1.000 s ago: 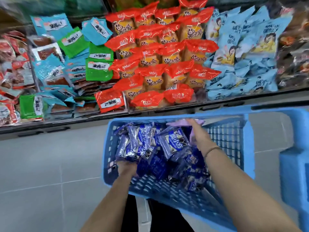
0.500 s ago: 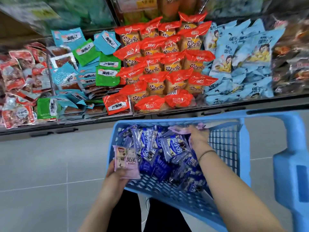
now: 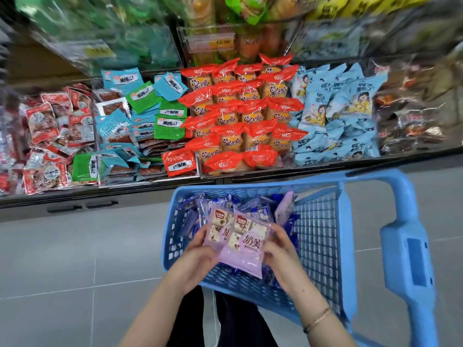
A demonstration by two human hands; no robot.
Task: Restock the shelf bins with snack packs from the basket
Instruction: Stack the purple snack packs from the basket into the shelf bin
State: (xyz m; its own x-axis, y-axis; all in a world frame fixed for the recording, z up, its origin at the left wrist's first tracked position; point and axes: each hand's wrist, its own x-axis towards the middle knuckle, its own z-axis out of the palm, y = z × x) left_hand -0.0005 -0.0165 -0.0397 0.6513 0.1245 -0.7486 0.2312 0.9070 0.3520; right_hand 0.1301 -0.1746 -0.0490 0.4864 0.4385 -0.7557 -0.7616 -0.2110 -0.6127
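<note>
Along the shelf (image 3: 150, 189), the bin at the left end holds a loose jumble of red-and-white sachets (image 3: 50, 136). The next bin is filled with teal and green flat packs (image 3: 142, 113), with one red flat pack (image 3: 179, 162) lying at its front right corner. The middle bin carries orange-topped cake packs (image 3: 245, 113) laid in overlapping rows from back to front. To the right of them, pale blue bread packs (image 3: 338, 116) are heaped in their bin, and the bin at the right end holds dark brown packs (image 3: 413, 116) too blurred to read. Below the shelf's front edge, a blue plastic basket (image 3: 323, 246) sits over the grey tiled floor (image 3: 62, 259), with its thick handle (image 3: 408, 246) on the right. Dark blue snack packs (image 3: 253, 209) lie piled in the basket's far left part. Over the basket's near left edge, the left hand (image 3: 198, 254) grips the left side of two pink snack packs (image 3: 240, 241), which overlap one another; the right hand (image 3: 278, 249) is closed on their right side. A third pink pack (image 3: 285, 209) leans among the blue ones farther back. A thin bracelet (image 3: 318, 319) circles the right wrist.
</note>
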